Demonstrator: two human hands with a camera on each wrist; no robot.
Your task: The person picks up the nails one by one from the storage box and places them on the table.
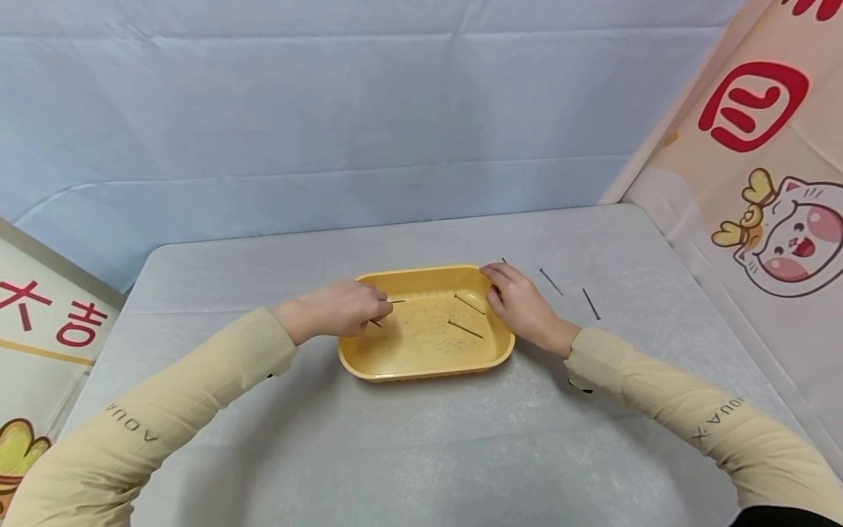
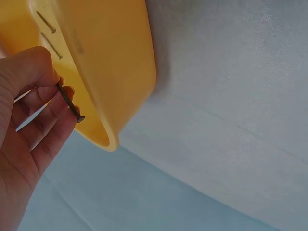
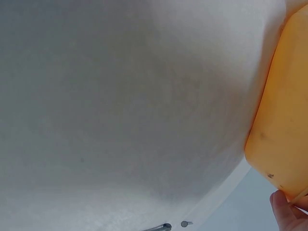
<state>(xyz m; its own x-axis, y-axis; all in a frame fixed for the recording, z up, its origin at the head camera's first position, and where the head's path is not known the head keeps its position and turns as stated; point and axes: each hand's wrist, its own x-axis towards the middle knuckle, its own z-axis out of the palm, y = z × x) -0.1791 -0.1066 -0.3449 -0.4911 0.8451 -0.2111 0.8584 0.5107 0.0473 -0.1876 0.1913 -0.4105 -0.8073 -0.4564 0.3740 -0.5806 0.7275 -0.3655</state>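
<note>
A yellow plastic tray (image 1: 421, 362) stands on the table with two nails lying in it, one nail (image 1: 470, 304) above another nail (image 1: 465, 329). Over the tray's left end, my left hand (image 1: 345, 307) pinches a dark nail (image 2: 70, 102) between thumb and fingers; its flat head sticks out past the fingertips in the left wrist view. In the head view, thin metal ends show on two sides of those fingers. My right hand (image 1: 527, 307) grips the rim at the tray's far right corner, its thumb (image 3: 280, 204) visible in the right wrist view.
To the right of the tray, several loose nails lie on the grey table (image 1: 421, 454): one nail (image 1: 551, 282), another nail (image 1: 591, 304), and a nail (image 1: 505, 260) partly hidden behind the right hand. A pale cloth (image 1: 296, 110) hangs behind the table; printed panels stand at both sides.
</note>
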